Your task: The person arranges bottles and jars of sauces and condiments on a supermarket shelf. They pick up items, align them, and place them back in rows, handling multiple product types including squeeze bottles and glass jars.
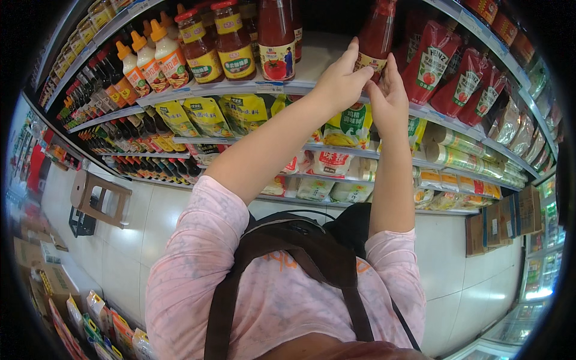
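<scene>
Near the top, both hands hold one red sauce bottle (377, 38) upright at the front of a store shelf. My left hand (346, 78) grips its lower left side, the fingers partly behind it. On the lower right side my right hand (390, 96) closes around the base, its thumb beside the left thumb. Left of the hands stands another red ketchup bottle with a tomato label (276, 45), near glass jars with red lids (234, 42). Red Heinz ketchup pouches (431, 63) stand to the right of the hands.
Lower shelves hold yellow seasoning pouches (243, 112) and wrapped noodle-like rolls (459, 146). White squeeze bottles with orange caps (168, 58) stand at left. On the tiled floor are a brown plastic stool (105, 198), a black basket (82, 221) and cardboard boxes (499, 220).
</scene>
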The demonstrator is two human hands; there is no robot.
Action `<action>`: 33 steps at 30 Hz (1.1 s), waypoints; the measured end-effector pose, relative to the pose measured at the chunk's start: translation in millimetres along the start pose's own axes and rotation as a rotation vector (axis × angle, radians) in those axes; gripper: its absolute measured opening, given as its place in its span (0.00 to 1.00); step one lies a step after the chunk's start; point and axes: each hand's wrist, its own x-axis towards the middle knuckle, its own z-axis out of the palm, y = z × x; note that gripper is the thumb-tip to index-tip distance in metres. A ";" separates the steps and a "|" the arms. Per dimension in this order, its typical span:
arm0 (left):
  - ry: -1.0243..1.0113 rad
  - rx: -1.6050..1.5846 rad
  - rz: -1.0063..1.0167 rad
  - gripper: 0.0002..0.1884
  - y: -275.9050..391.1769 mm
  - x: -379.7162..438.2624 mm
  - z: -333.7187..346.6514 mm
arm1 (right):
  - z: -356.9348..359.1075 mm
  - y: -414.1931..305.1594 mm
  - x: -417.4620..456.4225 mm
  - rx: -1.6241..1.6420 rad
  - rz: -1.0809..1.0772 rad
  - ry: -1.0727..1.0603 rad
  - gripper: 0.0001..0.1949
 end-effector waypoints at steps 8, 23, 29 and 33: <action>0.097 0.099 0.032 0.37 9.7 -12.9 -26.0 | 30.2 0.5 -0.5 0.063 -0.037 -0.081 0.36; 0.090 -0.158 -0.031 0.36 7.9 -8.9 -43.2 | 56.4 14.7 18.1 -0.110 -0.014 -0.131 0.36; 0.106 -0.050 -0.090 0.38 2.3 -3.1 -46.8 | 57.1 10.6 23.7 -0.271 -0.068 -0.137 0.33; 0.092 -0.008 -0.156 0.40 -6.3 1.9 -51.8 | 55.1 2.0 25.2 -0.388 -0.047 -0.187 0.33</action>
